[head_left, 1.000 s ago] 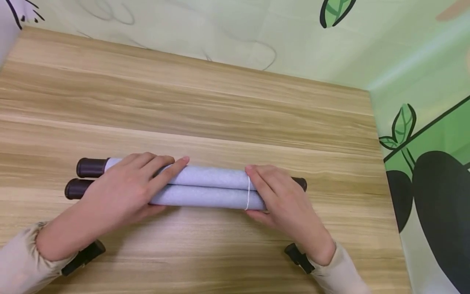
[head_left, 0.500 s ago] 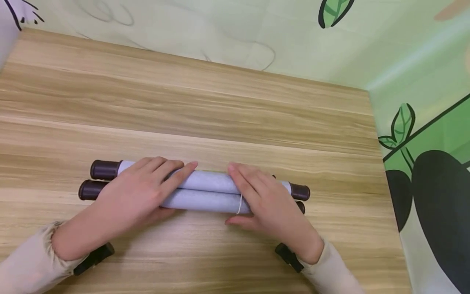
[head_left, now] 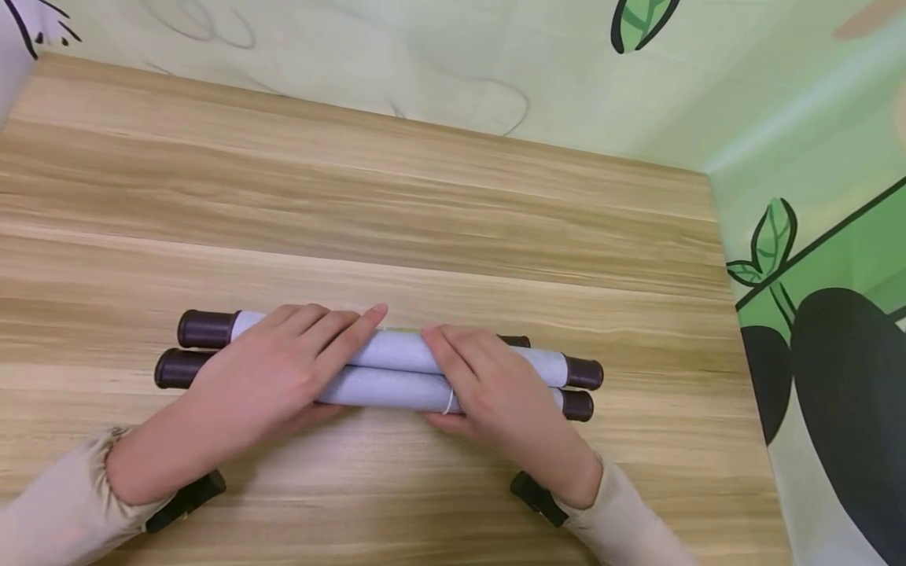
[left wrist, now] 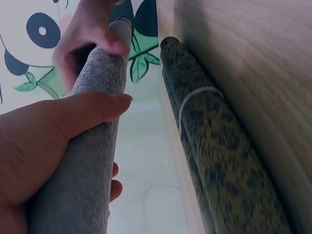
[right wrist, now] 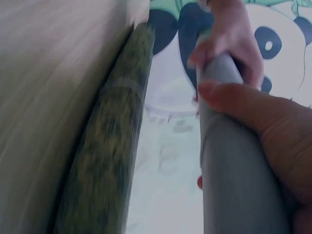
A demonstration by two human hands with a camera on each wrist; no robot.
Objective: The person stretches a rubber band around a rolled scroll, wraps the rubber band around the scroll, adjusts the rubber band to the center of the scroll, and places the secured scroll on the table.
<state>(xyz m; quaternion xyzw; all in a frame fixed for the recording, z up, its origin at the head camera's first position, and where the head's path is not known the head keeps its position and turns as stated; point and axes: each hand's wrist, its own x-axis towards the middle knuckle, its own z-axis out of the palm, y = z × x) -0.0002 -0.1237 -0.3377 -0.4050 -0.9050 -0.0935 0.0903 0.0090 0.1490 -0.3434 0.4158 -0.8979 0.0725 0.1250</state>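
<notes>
Two pale blue-grey rolled scrolls with dark brown end knobs lie side by side across my front, and a floral pattern shows on them in the left wrist view. My left hand grips both near their left ends, thumb on the near side, fingers over the top. Further right, my right hand grips the pair the same way, beside a thin white string looped round them. Dark, yellow-green patterned scrolls rest on the wooden table, lower than the held pair; the head view mostly hides them.
The wood-grain table reaches back to a pale printed backdrop. On the right stands a panel with a panda and leaf print. A white band circles the patterned scrolls.
My left hand and the pale scrolls have shifted right. My right hand has slid left along them, the string moving left too, and the right-hand knobs now show beyond that hand.
</notes>
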